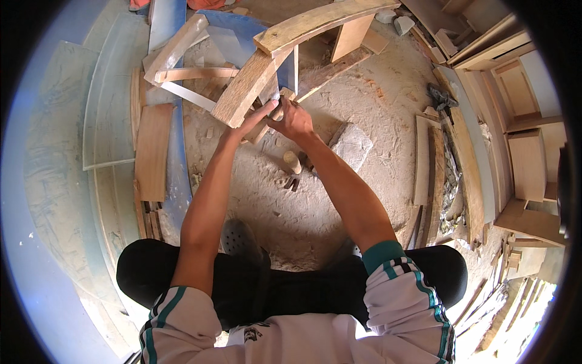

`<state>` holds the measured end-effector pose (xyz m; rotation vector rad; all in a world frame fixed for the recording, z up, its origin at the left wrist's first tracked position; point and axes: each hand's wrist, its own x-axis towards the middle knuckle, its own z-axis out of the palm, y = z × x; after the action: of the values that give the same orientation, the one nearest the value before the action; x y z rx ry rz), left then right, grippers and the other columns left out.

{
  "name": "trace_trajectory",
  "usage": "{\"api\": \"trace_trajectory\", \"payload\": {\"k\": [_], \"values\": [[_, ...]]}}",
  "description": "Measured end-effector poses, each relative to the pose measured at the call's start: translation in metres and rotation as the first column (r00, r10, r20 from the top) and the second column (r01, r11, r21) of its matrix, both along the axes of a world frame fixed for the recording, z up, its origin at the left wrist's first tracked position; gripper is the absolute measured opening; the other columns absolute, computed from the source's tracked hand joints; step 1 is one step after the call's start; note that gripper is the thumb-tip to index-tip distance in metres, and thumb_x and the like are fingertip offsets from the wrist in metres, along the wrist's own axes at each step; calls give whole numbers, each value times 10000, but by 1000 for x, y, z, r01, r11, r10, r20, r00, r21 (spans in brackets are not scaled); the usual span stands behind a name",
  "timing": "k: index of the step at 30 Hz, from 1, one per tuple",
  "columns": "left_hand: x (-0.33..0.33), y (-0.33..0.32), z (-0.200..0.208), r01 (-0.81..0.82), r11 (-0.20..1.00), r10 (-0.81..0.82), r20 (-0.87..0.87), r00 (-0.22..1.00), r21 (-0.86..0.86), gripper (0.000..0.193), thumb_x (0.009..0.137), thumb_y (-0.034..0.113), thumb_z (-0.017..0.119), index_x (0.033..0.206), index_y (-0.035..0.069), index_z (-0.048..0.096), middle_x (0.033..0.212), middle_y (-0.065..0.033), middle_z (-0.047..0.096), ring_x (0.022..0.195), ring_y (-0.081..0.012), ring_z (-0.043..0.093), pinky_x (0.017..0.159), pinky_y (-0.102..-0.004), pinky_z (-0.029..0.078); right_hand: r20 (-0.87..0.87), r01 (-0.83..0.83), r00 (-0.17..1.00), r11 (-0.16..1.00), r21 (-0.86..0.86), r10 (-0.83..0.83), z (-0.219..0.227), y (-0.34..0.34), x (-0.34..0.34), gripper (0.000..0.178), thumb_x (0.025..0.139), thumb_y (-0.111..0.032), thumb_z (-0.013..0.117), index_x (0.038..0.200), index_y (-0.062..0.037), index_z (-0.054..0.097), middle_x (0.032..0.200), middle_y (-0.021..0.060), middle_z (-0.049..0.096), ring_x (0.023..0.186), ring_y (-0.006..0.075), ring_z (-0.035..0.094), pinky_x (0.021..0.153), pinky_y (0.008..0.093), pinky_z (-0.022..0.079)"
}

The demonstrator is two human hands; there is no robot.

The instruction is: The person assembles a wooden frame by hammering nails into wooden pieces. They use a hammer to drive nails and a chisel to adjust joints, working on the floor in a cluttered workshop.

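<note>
Had white sleeves and black pants right up close along the bottom of the picture, with a gray clog just past them, a bit left of center. Around the middle, spotted a hammer (pretty sure, anyway) on the dusty floor, with a pale stone block near it to the right. Above that, had the left hand up against the near end of a thick beam in a wooden frame; with most of the fingers hidden, couldn't tell how tight. Had the right hand just beside it, with fingers curled in narrow at the same frame, but couldn't tell around what exactly. Saw that frame spread across the upper middle, mostly bare wood. Also noticed a brown board off to the left, plus some cabinet-like woodwork at the far right. Behind the frame, up top, caught a bit of blue sheet.
</note>
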<state>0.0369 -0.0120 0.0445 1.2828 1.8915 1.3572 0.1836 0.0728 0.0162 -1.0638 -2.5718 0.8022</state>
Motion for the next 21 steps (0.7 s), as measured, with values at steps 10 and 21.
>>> {"api": "trace_trajectory", "payload": {"k": [10,21], "values": [[-6,9,-22,-34,998,25,-153,988,-58,713,825,338,780,1353,-12,453,1276,-170,560,1186,-274,549,998,-393,441,-1,0,1000,994,-111,0,-11,3,-2,976,751,-601,733,1458,-50,345,1244,201,623,1139,375,609,945,445,512],[18,-10,28,19,976,-26,30,999,216,749,785,492,788,1309,17,540,1271,-197,583,1191,-302,559,964,-416,470,648,344,662,616,-709,376,23,-28,30,664,830,-568,666,1152,13,655,1075,212,697,847,278,729,741,372,602]]}}
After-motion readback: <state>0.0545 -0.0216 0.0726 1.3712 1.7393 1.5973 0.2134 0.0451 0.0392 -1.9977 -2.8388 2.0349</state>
